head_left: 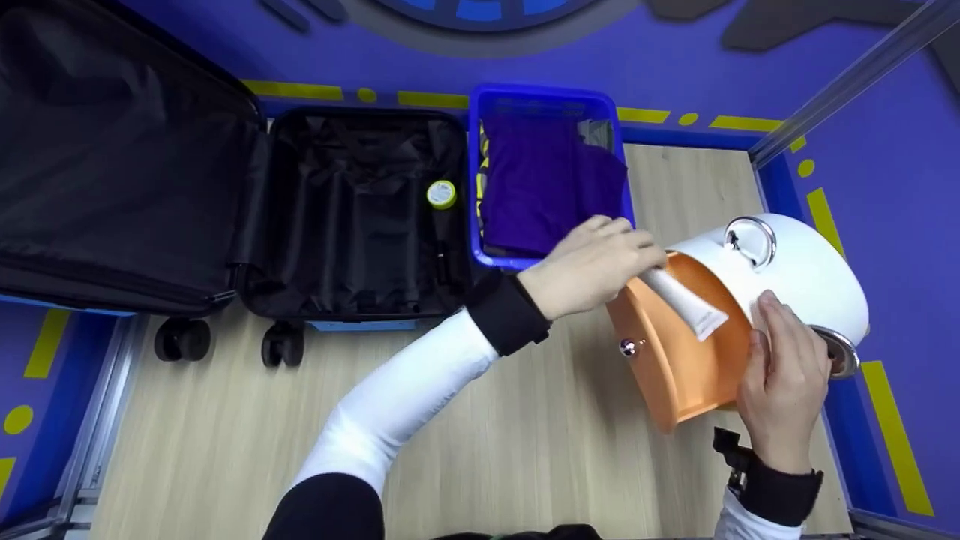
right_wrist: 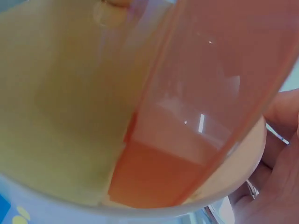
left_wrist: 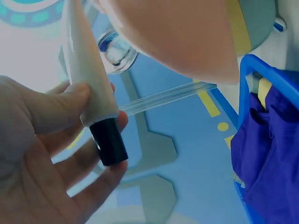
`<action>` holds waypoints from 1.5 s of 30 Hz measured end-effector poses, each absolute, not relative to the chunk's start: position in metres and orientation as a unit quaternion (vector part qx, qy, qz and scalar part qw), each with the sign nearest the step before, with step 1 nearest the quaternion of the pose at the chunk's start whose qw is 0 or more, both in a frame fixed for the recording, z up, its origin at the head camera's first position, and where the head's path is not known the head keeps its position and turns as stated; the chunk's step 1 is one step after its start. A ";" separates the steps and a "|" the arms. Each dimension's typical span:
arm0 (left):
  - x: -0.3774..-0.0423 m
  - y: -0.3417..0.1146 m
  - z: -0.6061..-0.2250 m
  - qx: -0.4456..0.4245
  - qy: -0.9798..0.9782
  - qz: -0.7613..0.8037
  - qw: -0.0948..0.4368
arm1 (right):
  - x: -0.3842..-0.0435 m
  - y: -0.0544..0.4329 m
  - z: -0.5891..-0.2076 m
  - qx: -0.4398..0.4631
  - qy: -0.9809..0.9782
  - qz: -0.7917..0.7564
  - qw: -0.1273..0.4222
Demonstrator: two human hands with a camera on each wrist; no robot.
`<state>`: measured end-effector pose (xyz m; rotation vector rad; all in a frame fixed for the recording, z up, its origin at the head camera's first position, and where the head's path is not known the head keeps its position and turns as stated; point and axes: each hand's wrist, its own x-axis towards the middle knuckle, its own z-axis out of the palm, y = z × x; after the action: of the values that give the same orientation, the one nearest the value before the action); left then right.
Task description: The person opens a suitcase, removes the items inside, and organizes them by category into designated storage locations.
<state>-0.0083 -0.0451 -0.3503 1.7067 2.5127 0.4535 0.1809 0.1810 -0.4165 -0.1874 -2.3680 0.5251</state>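
My left hand (head_left: 596, 259) pinches a white squeeze tube (head_left: 686, 304) over the orange drawer (head_left: 649, 367) of a white rounded storage box (head_left: 814, 262). In the left wrist view, the tube's black cap (left_wrist: 109, 142) sits near my fingertips, with my thumb pressed on the tube's body. The drawer stands pulled out and has a silver knob (head_left: 630, 346). My right hand (head_left: 786, 375) grips the box's near side at the rim, beside a chrome ring (head_left: 836, 352). In the right wrist view, that hand's fingers lie against the box's outer wall, partly hidden behind it.
A blue basket (head_left: 477, 187) holds folded purple clothing (head_left: 536, 180). Left of it lies an open black suitcase (head_left: 352, 202), with a small yellow-rimmed jar (head_left: 441, 195) at its right side. Wooden tabletop (head_left: 480, 457) extends in front, with blue walls (head_left: 900, 247) behind and at the side.
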 end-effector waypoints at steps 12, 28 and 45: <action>-0.005 0.004 -0.362 0.591 0.790 0.105 0.126 | 0.182 0.181 -0.417 -0.073 -0.914 0.210 0.340; -0.023 0.009 -0.370 0.545 0.796 0.166 0.202 | 0.179 0.178 -0.421 -0.099 -0.902 0.238 0.347; -0.034 -0.022 -0.382 0.492 0.826 0.216 0.171 | 0.178 0.174 -0.420 -0.111 -0.896 0.248 0.350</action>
<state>-0.0344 -0.0218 -0.3819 1.3961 2.3464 0.6139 0.1781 0.1744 -0.4204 -0.2874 -2.3213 0.6427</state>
